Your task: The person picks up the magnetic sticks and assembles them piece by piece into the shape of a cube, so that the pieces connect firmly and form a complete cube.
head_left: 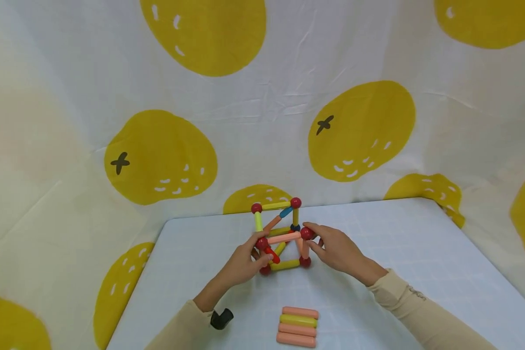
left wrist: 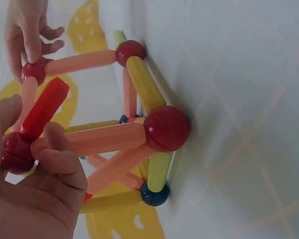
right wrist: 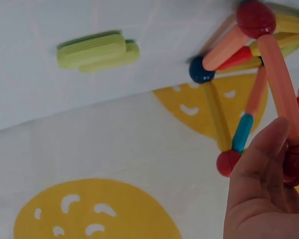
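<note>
A cube-like frame of magnetic rods and balls stands on the table, with a pink top rod (head_left: 284, 238) along its near side. My left hand (head_left: 242, 262) grips the red ball (left wrist: 16, 152) at the near left top corner, thumb and fingers around it. From that ball a short red rod (left wrist: 46, 107) sticks out with its far end free. At the near right top corner my right hand (head_left: 339, 250) pinches another red ball (head_left: 307, 233) between thumb and fingers. Below it, a pink upright (right wrist: 278, 82) runs to a bottom red ball (right wrist: 255, 19). A teal-and-pink diagonal (right wrist: 242, 132) crosses the far side.
Several loose rods lie in a row in front of the frame, pink ones (head_left: 296, 340) and a yellow one (head_left: 298, 320). Two light green rods (right wrist: 92, 51) lie on the table in the right wrist view. A fruit-patterned cloth (head_left: 262, 160) hangs behind the table (head_left: 376, 311).
</note>
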`<state>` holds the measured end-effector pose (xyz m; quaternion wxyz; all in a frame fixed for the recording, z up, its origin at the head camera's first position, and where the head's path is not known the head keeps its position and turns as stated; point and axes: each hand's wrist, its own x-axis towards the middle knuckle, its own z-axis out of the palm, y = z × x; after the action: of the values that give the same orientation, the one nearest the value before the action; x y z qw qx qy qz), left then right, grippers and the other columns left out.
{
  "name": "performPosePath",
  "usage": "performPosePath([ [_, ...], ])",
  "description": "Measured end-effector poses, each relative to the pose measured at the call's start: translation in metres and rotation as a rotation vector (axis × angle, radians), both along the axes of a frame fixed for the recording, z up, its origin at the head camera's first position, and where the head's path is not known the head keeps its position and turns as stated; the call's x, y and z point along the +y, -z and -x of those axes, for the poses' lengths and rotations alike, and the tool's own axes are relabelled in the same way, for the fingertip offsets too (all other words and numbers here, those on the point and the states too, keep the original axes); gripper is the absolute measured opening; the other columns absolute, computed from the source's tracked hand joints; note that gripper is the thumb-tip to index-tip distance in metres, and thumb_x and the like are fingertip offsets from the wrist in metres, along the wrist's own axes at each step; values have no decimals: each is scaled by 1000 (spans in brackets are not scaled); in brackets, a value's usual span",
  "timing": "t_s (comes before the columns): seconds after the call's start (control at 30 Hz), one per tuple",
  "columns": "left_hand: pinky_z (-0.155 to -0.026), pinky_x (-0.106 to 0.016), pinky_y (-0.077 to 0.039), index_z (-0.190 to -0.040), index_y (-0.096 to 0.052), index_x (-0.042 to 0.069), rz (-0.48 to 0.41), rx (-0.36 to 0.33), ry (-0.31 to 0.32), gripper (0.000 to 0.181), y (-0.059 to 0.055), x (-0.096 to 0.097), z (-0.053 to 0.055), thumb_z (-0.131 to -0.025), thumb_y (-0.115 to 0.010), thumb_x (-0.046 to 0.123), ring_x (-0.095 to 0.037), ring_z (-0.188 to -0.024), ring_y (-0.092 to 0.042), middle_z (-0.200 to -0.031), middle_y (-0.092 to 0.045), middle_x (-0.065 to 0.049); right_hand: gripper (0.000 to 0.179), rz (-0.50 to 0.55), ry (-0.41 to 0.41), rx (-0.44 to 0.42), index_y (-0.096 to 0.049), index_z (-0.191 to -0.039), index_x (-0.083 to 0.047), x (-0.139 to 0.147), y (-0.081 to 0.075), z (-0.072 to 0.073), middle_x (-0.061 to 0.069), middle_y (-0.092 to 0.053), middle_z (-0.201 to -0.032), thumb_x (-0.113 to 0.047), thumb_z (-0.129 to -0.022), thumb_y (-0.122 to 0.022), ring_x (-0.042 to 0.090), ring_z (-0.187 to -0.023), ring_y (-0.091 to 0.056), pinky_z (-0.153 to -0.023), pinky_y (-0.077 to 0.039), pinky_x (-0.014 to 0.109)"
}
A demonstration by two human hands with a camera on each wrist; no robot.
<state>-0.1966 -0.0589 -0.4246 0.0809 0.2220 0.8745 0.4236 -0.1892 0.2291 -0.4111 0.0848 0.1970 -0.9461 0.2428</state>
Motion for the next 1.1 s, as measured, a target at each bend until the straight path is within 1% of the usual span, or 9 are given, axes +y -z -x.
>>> performPosePath([
  [0.13, -71, -25, -56, -143, -49, 29, -47, -60, -12, 46, -2, 1, 4, -100, -66, 21, -17, -86, -60, -114, -63, -1, 62, 42, 28, -113, -48, -149, -8, 5, -1, -3, 2, -74, -103, -28, -96, -72, 10, -75, -59, -68, -53, 25],
  [0.27, -73, -28, -57, -140, -51, 26, -76, -115, -17, 42, -4, 2, 5, -101, -64, 15, -22, -84, -64, -119, -63, -6, 55, 2, 57, -342, -52, -141, -6, 16, 4, -17, -1, -66, -81, -31, -95, -72, 11, -65, -56, -61, -49, 28],
  [0.33, -74, -30, -58, -140, -50, 27, -78, -123, -17, 43, -5, 1, 6, -101, -65, 17, -24, -85, -65, -120, -63, -6, 46, -69, 6, -461, -59, -132, -10, 19, 11, -28, -3, -62, -74, -32, -94, -73, 11, -62, -54, -59, -46, 28],
  [0.4, -75, -31, -58, -142, -49, 30, -84, -130, -20, 46, -6, 0, 6, -101, -65, 18, -28, -86, -67, -119, -64, -5, 39, -126, -101, -560, -64, -125, -15, 19, 20, -39, -5, -60, -70, -34, -93, -74, 10, -60, -52, -58, -43, 26],
  [0.5, -75, -31, -57, -143, -47, 34, -90, -126, -28, 49, -6, -2, 6, -100, -66, 22, -31, -88, -69, -117, -66, -1, 31, -140, -268, -626, -67, -121, -22, 12, 32, -52, -8, -57, -65, -34, -93, -74, 6, -58, -50, -57, -40, 22],
  [0.6, -73, -30, -56, -144, -46, 34, -90, -117, -33, 50, -5, -3, 7, -100, -67, 24, -30, -87, -69, -117, -66, 0, 26, -153, -351, -588, -69, -118, -26, 2, 43, -60, -10, -53, -64, -33, -93, -74, 3, -58, -47, -56, -38, 21],
  [0.87, -74, -32, -59, -142, -49, 24, -77, -124, -60, 47, 2, -2, 4, -99, -68, 22, -21, -83, -63, -116, -63, -5, 6, -267, -393, -312, -73, -98, -23, -27, 56, -69, -15, -58, -66, -27, -93, -74, -1, -59, -45, -59, -43, 21],
  [0.97, -74, -33, -59, -142, -49, 23, -93, -123, -56, 47, 2, -1, 4, -100, -67, 21, -26, -84, -64, -114, -63, -6, 6, -175, -358, -270, -75, -93, -21, -30, 58, -65, -17, -56, -64, -23, -96, -71, -3, -55, -43, -54, -39, 18],
  [1.1, -74, -30, -58, -141, -50, 22, -103, -117, -65, 46, 3, 2, 6, -100, -67, 17, -27, -85, -64, -117, -63, -8, 13, 56, -212, -347, -77, -104, -15, -24, 60, -48, -15, -56, -61, -24, -97, -70, 0, -52, -46, -51, -37, 18],
])
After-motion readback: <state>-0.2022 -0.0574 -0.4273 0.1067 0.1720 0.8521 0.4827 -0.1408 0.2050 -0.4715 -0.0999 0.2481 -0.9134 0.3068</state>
